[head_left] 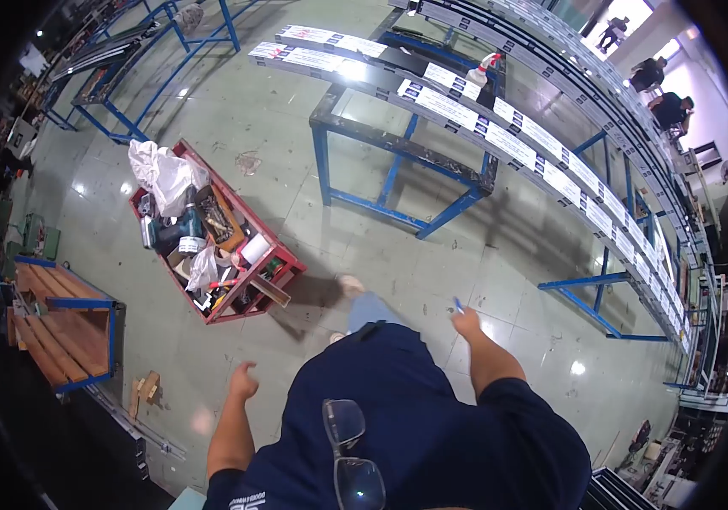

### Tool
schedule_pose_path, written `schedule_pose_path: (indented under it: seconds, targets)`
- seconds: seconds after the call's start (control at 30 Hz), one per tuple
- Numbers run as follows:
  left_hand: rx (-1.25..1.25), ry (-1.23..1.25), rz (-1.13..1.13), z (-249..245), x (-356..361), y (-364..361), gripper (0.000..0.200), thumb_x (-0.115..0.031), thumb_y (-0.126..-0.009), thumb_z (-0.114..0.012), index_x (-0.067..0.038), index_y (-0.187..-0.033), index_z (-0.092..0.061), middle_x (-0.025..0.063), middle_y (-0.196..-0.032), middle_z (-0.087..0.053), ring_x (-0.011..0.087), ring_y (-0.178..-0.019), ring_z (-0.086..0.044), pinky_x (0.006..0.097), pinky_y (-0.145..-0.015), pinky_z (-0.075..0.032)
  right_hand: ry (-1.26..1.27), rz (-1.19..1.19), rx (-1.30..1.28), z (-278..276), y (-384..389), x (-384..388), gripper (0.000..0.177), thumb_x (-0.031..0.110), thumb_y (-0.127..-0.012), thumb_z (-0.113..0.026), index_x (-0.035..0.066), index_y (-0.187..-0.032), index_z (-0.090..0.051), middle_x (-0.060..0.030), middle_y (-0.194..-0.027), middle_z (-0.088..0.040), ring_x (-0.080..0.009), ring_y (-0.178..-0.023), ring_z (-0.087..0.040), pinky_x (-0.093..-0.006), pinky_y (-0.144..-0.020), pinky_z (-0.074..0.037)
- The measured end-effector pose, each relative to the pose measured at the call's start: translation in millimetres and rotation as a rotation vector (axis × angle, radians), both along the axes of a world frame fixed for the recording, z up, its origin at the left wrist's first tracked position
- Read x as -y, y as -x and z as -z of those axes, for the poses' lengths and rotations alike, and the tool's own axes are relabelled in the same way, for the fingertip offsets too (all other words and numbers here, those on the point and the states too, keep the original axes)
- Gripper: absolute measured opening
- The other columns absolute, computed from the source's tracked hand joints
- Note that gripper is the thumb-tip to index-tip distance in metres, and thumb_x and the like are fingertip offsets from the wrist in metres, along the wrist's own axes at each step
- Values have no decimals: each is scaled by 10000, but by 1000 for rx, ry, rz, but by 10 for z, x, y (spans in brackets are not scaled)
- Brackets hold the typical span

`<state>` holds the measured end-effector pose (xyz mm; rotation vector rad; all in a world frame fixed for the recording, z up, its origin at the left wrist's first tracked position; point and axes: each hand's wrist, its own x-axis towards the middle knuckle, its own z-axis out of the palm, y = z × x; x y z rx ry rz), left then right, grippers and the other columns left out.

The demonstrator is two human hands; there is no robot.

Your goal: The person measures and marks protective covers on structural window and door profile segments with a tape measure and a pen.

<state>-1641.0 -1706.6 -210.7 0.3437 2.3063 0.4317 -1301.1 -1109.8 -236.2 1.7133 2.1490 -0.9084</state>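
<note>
Right hand [467, 325] pinching a blue pen [458, 304], long axis tipped forward toward the stand [406, 155] and its near edge! Left hand [246, 382], half-curled, contents impossible to tell, sits nearer the cart's near corner, red cart [286, 255].

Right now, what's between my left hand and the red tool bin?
Head view: only bare floor shows between your left hand and the red tool bin.

Workshop | red tool cart [289, 255] with power drills [191, 224] | blue metal trestles [322, 166] | long labelled bars [447, 108]
</note>
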Motion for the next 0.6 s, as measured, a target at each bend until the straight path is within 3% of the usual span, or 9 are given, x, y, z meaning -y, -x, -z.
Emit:
schedule_pose_path:
  seconds: [0.03,0.07,0.13,0.17,0.23,0.33,0.43,0.53,0.6]
  targets:
    - [-50,-52,108,129,-204,48,639,-26,-618,-640,-113,-1251,-616,321,-1444,-461,451,-1357,-445,422,-1154,-376,31,-32,134,-219,-333,11,395,208,-787,-590,-35,-1090,-664,-322,-1104,-667,-457,-1087,-640,-477,-946,-510]
    - [9,-45,142,-56,-581,92,659,-11,-632,-623,-129,-1280,-595,324,-1517,-348,444,-1439,-330,421,-1214,-277,-31,-1,101,145,-865,-36,348,194,-781,-589,-42,-1023,-671,-315,-981,-689,-460,-967,-675,-470,-862,-543]
    - [-157,-104,272,-70,-1062,135,637,32,-679,-602,-116,-1297,-575,311,-1451,-444,424,-1370,-446,456,-1124,-419,49,230,88,42,-1298,46,341,285,-787,-674,-22,-935,-660,-200,-772,-676,-353,-691,-678,-455,-648,-563]
    - [-167,-105,277,-49,-1305,123,637,32,-679,-602,-116,-1297,-575,311,-1451,-444,424,-1370,-446,456,-1124,-419,49,235,78,-66,-1397,55,341,285,-787,-674,-22,-935,-660,-200,-772,-676,-353,-691,-678,-455,-648,-563]
    - [361,-456,-211,-51,-1810,151,544,77,-734,-572,-35,-1266,-568,196,-1249,-643,313,-1064,-675,393,-914,-572,180,648,-159,-210,-1510,146,247,248,-824,-662,15,-904,-644,-87,-656,-589,-232,-543,-593,-408,-483,-506]
    - [426,-267,-112,-212,-2519,5,474,58,-790,-570,-53,-1250,-591,154,-1077,-698,211,-1026,-690,344,-774,-605,145,632,-284,-282,-1683,92,178,221,-844,-660,53,-889,-627,-22,-619,-517,-172,-483,-518,-370,-409,-447]
    - [211,-100,108,-491,-3259,-361,434,31,-781,-600,-54,-1206,-619,138,-983,-726,258,-915,-724,374,-777,-596,105,601,-332,-101,-2001,-216,174,225,-847,-668,55,-874,-638,-35,-624,-560,-181,-482,-540,-376,-446,-475]
    - [43,78,306,-420,-3901,-720,434,-11,-758,-643,-78,-1186,-654,147,-1050,-732,307,-905,-724,410,-810,-581,-21,442,-315,483,-2683,-591,194,236,-851,-670,43,-850,-648,-77,-650,-618,-215,-489,-571,-386,-485,-497]
    - [-34,43,494,65,-4280,-837,356,-81,-743,-664,-104,-1094,-717,148,-1046,-737,334,-930,-716,422,-841,-565,-34,438,-225,325,-3027,-693,206,243,-844,-675,38,-845,-657,-106,-670,-641,-241,-536,-608,-394,-532,-513]
